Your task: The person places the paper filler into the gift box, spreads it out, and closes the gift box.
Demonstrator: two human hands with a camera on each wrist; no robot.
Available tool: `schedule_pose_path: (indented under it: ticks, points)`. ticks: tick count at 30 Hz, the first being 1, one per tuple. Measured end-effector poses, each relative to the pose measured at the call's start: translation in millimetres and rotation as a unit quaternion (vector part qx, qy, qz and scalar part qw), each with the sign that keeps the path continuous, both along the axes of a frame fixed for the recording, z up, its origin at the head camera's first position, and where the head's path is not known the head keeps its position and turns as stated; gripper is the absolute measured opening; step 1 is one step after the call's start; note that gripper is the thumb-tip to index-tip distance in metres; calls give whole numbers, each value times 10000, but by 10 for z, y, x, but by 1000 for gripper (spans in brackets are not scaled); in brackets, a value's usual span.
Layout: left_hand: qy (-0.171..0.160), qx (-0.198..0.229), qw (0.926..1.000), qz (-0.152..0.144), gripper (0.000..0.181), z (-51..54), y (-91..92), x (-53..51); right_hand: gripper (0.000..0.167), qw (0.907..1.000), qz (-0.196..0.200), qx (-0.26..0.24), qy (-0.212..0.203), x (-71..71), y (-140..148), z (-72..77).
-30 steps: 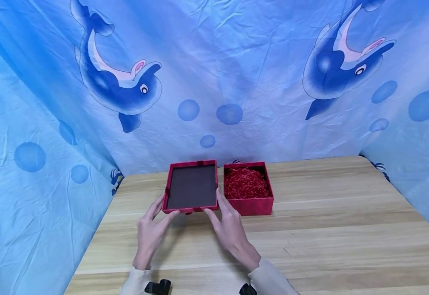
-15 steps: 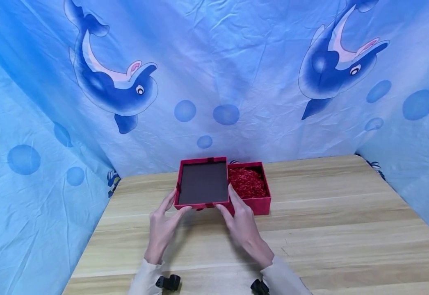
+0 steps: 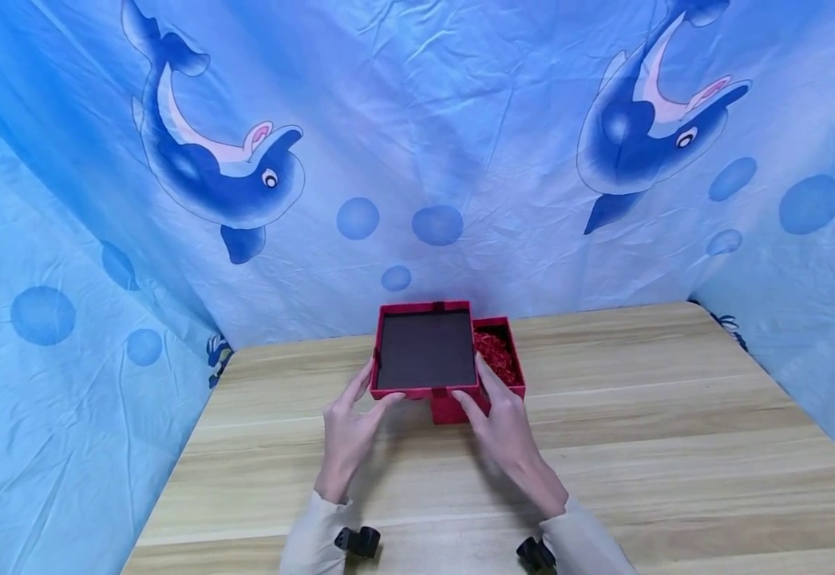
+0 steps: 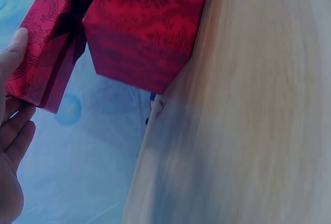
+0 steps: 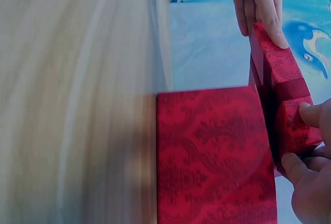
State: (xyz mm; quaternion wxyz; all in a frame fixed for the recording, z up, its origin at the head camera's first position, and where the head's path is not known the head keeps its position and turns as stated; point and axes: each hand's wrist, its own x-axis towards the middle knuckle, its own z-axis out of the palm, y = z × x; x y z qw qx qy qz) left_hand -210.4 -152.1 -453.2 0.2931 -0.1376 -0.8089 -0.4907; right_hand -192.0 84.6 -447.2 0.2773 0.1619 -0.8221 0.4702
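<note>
Both hands hold a square red box lid point(image 3: 428, 351) by its two near corners; its dark, red-rimmed face points up toward the head camera. My left hand point(image 3: 349, 439) grips the left corner, thumb on the near side. My right hand point(image 3: 507, 435) grips the right corner the same way. Under and behind the lid stands a red patterned box point(image 3: 453, 411), partly covered by it. Red shredded paper point(image 3: 495, 355) shows in the box's uncovered right part. In the left wrist view, a dark red ribbon point(image 4: 67, 19) crosses the lid point(image 4: 39, 53).
The box stands near the far edge of a wooden table point(image 3: 676, 415). A blue dolphin-printed cloth point(image 3: 417, 144) hangs behind the table and along its sides. Each sleeve carries a small black camera, such as the left one point(image 3: 358, 541).
Both hands have carried the lid to the right, from beside the box to over its left part. Less of the shredded paper is visible now. The head view has shifted slightly.
</note>
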Motion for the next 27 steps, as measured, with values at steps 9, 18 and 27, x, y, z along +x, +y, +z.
schedule_pose_path:
  ticks: [9, 18, 27]
  points:
    - [60, 205, 9997, -74, 71, 18, 260, -65, 69, 9999, -119, -102, -11, -33, 242, 44]
    - [-130, 266, 9994, -164, 72, 6, 478, -74, 70, 9986, -4, -163, -494, -30, 476, 91]
    - [-262, 327, 9990, -148, 73, -26, 632, -62, 70, 9955, 330, -510, -721, -42, 614, 82]
